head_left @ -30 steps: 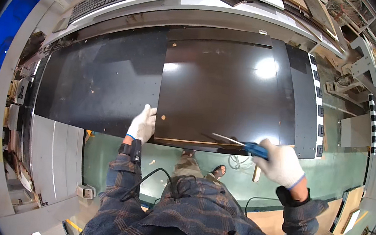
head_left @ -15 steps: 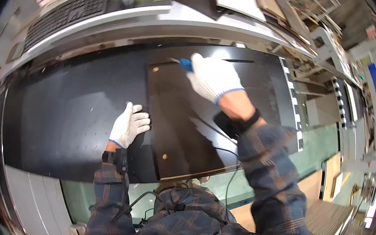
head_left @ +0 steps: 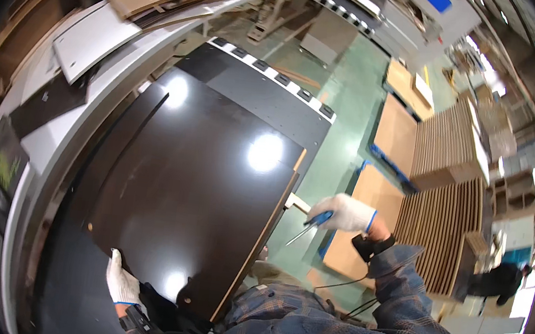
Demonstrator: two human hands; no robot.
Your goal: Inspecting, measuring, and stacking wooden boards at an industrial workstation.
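My right hand [head_left: 346, 214], in a white knit glove with a blue cuff edge, is closed round the blue handle of a screwdriver [head_left: 318, 219]. It is beyond the right edge of the worktable, and the metal shaft points down and left. A dark brown panel [head_left: 208, 160] lies on the black tabletop, with a long dark slot and small brass-coloured fittings [head_left: 187, 301]. My left hand [head_left: 122, 283], also gloved, rests at the panel's near left edge with a finger stretched out; its other fingers show only partly.
Tall stacks of brown boards [head_left: 436, 234] stand on the right beside pallets. A black-and-white striped strip [head_left: 272, 74] edges the table's far end. Loose white and brown boards [head_left: 93, 39] lie on the left shelf. One person [head_left: 497, 282] is at the far right.
My view has swung to the right. My right hand has moved with the screwdriver from above the panel to past its right edge. My left hand is now at the panel's edge.
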